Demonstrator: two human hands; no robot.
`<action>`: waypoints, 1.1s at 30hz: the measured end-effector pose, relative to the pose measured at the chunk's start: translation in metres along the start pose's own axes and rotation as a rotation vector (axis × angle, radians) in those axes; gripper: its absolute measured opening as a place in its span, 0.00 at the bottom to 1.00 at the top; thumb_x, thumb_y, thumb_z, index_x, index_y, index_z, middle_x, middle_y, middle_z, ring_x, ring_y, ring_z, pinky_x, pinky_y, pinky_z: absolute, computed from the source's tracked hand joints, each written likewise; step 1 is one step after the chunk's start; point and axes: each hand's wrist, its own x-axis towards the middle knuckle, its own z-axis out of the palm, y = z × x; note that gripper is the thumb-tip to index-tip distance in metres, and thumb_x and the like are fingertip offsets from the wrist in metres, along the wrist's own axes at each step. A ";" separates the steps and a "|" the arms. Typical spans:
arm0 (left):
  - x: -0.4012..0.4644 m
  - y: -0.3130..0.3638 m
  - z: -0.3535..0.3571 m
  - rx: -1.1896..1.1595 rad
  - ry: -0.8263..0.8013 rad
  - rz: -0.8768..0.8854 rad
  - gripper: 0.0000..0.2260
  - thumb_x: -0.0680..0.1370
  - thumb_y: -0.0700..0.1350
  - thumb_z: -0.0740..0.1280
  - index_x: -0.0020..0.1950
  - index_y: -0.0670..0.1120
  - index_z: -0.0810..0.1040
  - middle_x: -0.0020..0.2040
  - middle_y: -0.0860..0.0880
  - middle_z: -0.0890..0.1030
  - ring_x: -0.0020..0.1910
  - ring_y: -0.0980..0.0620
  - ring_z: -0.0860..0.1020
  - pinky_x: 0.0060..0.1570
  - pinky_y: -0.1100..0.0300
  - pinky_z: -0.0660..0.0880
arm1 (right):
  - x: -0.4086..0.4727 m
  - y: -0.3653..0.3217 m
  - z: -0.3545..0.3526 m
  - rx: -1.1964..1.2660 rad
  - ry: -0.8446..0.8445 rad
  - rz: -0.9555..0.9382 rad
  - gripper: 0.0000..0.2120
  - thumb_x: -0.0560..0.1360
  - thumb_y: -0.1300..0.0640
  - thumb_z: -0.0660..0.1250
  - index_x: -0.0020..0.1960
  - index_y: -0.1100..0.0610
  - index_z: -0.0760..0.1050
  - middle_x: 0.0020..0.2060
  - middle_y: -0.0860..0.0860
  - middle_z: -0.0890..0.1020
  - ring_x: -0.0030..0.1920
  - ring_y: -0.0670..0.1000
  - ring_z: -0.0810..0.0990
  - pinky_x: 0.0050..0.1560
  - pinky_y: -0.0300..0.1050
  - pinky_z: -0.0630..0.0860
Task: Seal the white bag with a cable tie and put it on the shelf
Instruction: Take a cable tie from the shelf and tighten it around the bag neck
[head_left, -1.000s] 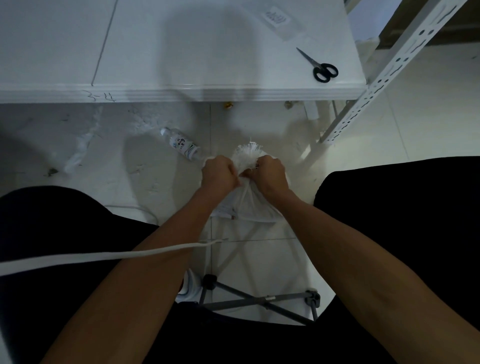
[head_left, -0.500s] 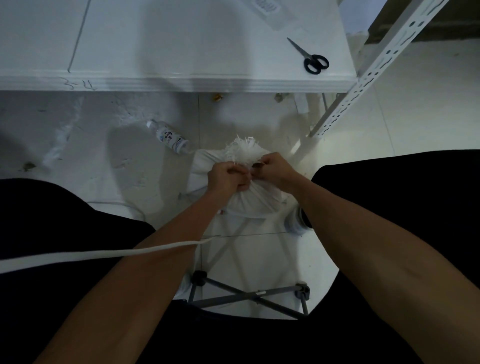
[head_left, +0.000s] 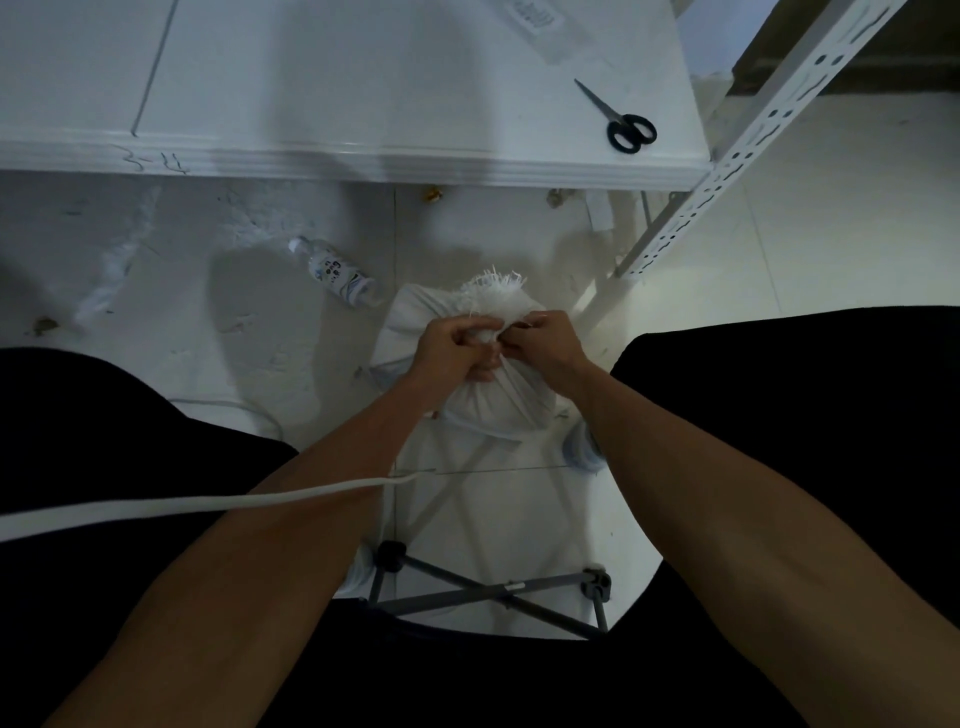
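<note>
Just above the middle of the frame, the woven white plastic bag (head_left: 498, 405) stands on the pale tiled floor (head_left: 831, 244) between the person's knees, its frayed mouth gathered into a tuft. The left hand (head_left: 452, 348) grips the gathered neck, fingers curled tight around it. The right hand (head_left: 545, 340) pinches at the same neck from the other side. No cable tie can be made out; if one is there, it is hidden between the two hands.

The sealing step looks unfinished. The slick weave could slide out of the left hand's grip and let the neck spring open, or a tie cinched too close to the frayed edge could slip off over the loose strands. Lifting the bag by the tuft alone could pull the closure apart.

The white shelf board (head_left: 363, 104) crosses the top of the frame, with black-handled scissors (head_left: 621, 122) lying at its upper right. Handwriting on the front lip at upper left reads roughly "3-4". A clear plastic bottle (head_left: 337, 273) lies on the floor, left of the bag; its label print is too small to read.
</note>
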 end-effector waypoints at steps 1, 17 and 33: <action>-0.001 0.000 0.000 -0.001 0.007 0.005 0.12 0.73 0.30 0.71 0.56 0.37 0.81 0.34 0.45 0.83 0.33 0.49 0.83 0.32 0.59 0.81 | -0.001 -0.001 0.000 -0.027 -0.007 -0.008 0.03 0.65 0.70 0.72 0.35 0.65 0.79 0.28 0.56 0.77 0.32 0.53 0.78 0.37 0.45 0.77; 0.003 -0.004 0.008 0.055 0.051 0.018 0.07 0.70 0.29 0.72 0.48 0.33 0.81 0.38 0.38 0.83 0.32 0.45 0.82 0.37 0.55 0.83 | 0.006 -0.013 0.006 -0.424 0.046 -0.010 0.09 0.68 0.63 0.68 0.29 0.60 0.75 0.25 0.54 0.75 0.27 0.50 0.72 0.32 0.44 0.69; 0.002 -0.006 0.018 -0.017 0.276 -0.107 0.13 0.70 0.29 0.72 0.54 0.35 0.81 0.45 0.39 0.84 0.37 0.48 0.84 0.34 0.64 0.80 | -0.016 -0.010 0.008 -0.559 0.160 -0.149 0.08 0.71 0.67 0.59 0.50 0.61 0.71 0.42 0.60 0.79 0.41 0.57 0.76 0.38 0.44 0.66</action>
